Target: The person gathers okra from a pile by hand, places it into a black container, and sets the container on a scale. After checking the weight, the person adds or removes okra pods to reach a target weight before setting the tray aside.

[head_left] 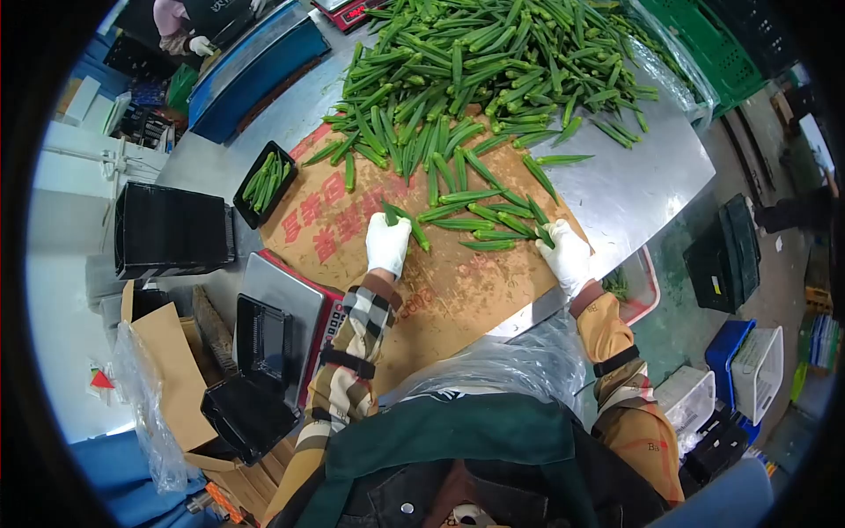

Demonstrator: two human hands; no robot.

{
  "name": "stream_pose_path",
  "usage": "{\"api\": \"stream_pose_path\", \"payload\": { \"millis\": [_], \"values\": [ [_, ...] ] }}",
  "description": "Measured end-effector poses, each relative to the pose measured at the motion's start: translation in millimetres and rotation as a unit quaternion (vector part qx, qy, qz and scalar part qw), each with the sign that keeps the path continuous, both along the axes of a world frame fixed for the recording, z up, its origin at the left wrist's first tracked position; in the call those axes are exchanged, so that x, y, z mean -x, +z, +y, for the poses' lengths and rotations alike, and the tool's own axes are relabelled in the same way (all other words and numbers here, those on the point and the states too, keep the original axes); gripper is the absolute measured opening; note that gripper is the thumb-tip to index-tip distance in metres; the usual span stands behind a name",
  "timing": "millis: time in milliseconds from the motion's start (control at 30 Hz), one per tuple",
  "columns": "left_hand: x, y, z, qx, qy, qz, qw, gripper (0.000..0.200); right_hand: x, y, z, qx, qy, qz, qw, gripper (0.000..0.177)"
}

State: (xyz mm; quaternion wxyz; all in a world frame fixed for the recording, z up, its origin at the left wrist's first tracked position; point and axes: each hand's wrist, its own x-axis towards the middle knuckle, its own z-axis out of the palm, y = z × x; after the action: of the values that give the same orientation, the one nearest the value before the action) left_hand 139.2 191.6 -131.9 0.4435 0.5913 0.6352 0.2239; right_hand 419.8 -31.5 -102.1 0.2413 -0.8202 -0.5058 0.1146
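Above the cardboard sheet (458, 308), the left hand (388, 242) is gloved, thumb and fingers apparently closed on an okra pod (391, 214). The right hand (568, 255), also gloved and well apart from the left, appears to pinch a second pod (545, 235). Loose okra (497, 222) lies between the two hands, mostly crosswise. Beyond both hands, the okra pile (493, 62) covers the far part of the metal table (656, 189). To the left of and beyond the left hand, a black tray (252, 216) holds pods laid roughly parallel. To the left of the left hand and nearer the body, a scale (304, 304) carries empty trays (264, 339). Grip each pod lightly at mid-length; hard pressure could bruise or snap it. Align stem ends before bringing pods together. Select from the loose okra nearest the hands, so that the pile is not disturbed. Keep the left sleeve (361, 330) clear of the scale.
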Motion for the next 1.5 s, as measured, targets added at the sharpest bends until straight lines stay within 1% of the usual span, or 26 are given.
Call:
{"api": "stream_pose_path", "payload": {
  "millis": [33, 67, 167, 200, 300, 333, 433, 500, 567, 633, 667, 700, 733, 767, 833, 900, 967, 1033, 1100, 1167, 1200, 1233, 1300, 1433, 1467, 1500],
  "values": [
    [-8.2, -6.7, -1.5, -0.049, -0.012, 0.029, 0.998, 0.022, 5.9, 4.3, 2.1, -0.023, -0.004, 0.013, 1.000, 0.027],
    [-21.0, 22.4, -10.5, -0.040, -0.021, 0.100, 0.994, 0.034, 13.1, 6.5, 7.5, -0.063, -0.006, 0.021, 0.998, 0.029],
    [-30.1, 23.9, -14.7, -0.097, -0.030, 0.203, 0.974, 0.045, 32.9, 5.6, 31.5, -0.053, 0.002, 0.029, 0.998, 0.031],
    [-27.4, 30.4, -14.8, -0.065, -0.046, 0.186, 0.979, 0.048, 33.6, -3.1, 40.4, -0.034, 0.012, 0.004, 0.999, 0.032],
    [-13.6, 38.2, -19.0, -0.062, -0.011, 0.088, 0.994, 0.042, 30.7, -4.1, 53.0, -0.008, 0.009, 0.019, 1.000, 0.031],
    [-4.1, 12.5, -15.3, -0.087, -0.014, -0.001, 0.996, 0.038, 28.0, 1.3, 50.2, -0.060, 0.011, 0.042, 0.997, 0.031],
    [-28.5, 59.9, -48.8, 0.041, -0.047, -0.200, 0.978, 0.032, 5.4, 42.1, 22.7, -0.071, -0.009, 0.078, 0.994, 0.031],
    [-58.6, 101.1, -84.4, 0.083, -0.190, -0.193, 0.959, 0.023, -36.1, 61.7, -14.3, -0.013, 0.018, 0.096, 0.995, 0.033],
    [-79.0, 127.6, -114.5, -0.002, -0.426, -0.144, 0.893, 0.024, -73.6, 95.7, -56.9, 0.138, -0.017, 0.052, 0.989, 0.036],
    [-89.7, 123.6, -126.5, 0.077, -0.469, -0.120, 0.871, 0.028, -93.6, 108.3, -89.0, 0.125, -0.113, -0.048, 0.984, 0.034],
    [-94.1, 109.3, -118.3, 0.015, -0.477, -0.074, 0.876, 0.029, -96.8, 109.0, -91.3, 0.096, -0.139, -0.001, 0.986, 0.033],
    [-93.6, 77.9, -113.1, -0.180, -0.417, -0.055, 0.889, 0.028, -100.3, 109.4, -93.6, 0.066, -0.163, 0.045, 0.983, 0.032],
    [-92.0, 78.4, -99.9, -0.215, -0.380, -0.008, 0.899, 0.028, -103.4, 108.7, -95.6, 0.036, -0.188, 0.092, 0.977, 0.031],
    [-88.4, 80.0, -83.4, -0.249, -0.343, 0.041, 0.905, 0.028, -98.0, 99.0, -89.6, -0.003, -0.142, 0.045, 0.989, 0.030],
    [-80.2, 47.7, -59.4, -0.299, -0.313, 0.122, 0.893, 0.029, -70.8, 85.5, -59.2, -0.014, -0.120, 0.118, 0.986, 0.031],
    [-68.4, 36.1, -52.0, -0.303, -0.358, 0.206, 0.859, 0.027, -49.1, 37.9, -31.1, -0.032, -0.081, 0.186, 0.979, 0.034],
    [-64.0, 36.4, -49.7, -0.295, -0.388, 0.261, 0.833, 0.025, -15.7, 32.1, 0.3, -0.029, -0.064, 0.085, 0.994, 0.036],
    [-58.5, 38.2, -56.1, -0.273, -0.407, 0.287, 0.823, 0.024, -1.4, -13.1, 15.9, -0.049, -0.059, 0.029, 0.997, 0.038],
    [-49.3, 56.6, -62.6, -0.217, -0.388, 0.220, 0.868, 0.027, -6.5, -10.5, 18.8, -0.010, -0.057, 0.088, 0.994, 0.035],
    [-33.2, 58.8, -47.7, -0.232, -0.378, 0.103, 0.890, 0.030, -19.7, 7.0, 15.6, 0.025, -0.063, 0.177, 0.982, 0.035],
    [-28.5, 63.7, -40.4, -0.212, -0.352, 0.088, 0.908, 0.032, -30.8, -7.1, 15.0, -0.030, -0.068, 0.165, 0.983, 0.029],
    [-30.2, 73.9, -31.8, -0.174, -0.328, 0.096, 0.924, 0.028, -39.0, -5.9, 21.2, -0.041, -0.081, 0.289, 0.953, 0.027],
    [-41.6, 81.5, -14.3, -0.054, -0.259, 0.015, 0.964, 0.026, -57.9, 11.8, 33.3, -0.063, -0.105, 0.516, 0.848, 0.025],
    [-67.3, 71.6, 6.6, -0.005, -0.234, -0.116, 0.965, 0.028, -62.9, 35.3, 46.3, -0.078, -0.046, 0.636, 0.767, 0.027],
    [-73.9, 75.7, 6.0, -0.033, -0.239, -0.091, 0.966, 0.029, -61.5, 40.3, 47.2, -0.079, -0.043, 0.652, 0.753, 0.029],
    [-79.7, 73.0, 6.3, -0.025, -0.244, -0.099, 0.964, 0.028, -58.7, 46.5, 46.7, -0.080, -0.040, 0.668, 0.738, 0.030]
  ]
}}
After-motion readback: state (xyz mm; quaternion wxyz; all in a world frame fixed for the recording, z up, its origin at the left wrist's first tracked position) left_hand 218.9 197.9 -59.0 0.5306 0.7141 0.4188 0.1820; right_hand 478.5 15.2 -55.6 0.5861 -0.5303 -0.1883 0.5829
